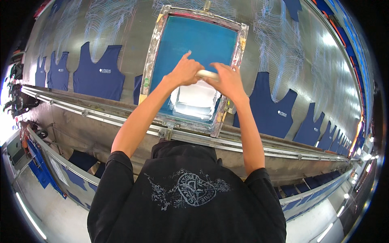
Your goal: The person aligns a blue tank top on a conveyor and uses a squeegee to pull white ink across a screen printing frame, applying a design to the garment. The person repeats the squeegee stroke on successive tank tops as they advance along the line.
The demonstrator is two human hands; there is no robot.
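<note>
A screen printing frame (149, 60) with a blue mesh (198, 36) lies on the long table in front of me. My left hand (186, 72) is closed at the left end of a squeegee's pale, rounded handle (208, 74), its index finger stretched toward the far side of the mesh. From the right, my right hand (227, 81) curls its fingers over the same handle. Below the handle, on the near half of the mesh, spreads white ink (193, 103). The squeegee's blade is hidden from view.
Dark blue cut garment pieces (99, 77) with small white prints lie in a row on the table, on both sides of the frame; a large one (269, 111) is close at the right. A metal rail (105, 118) follows the table's near edge. Lower racks (312, 188) hold dark cloth.
</note>
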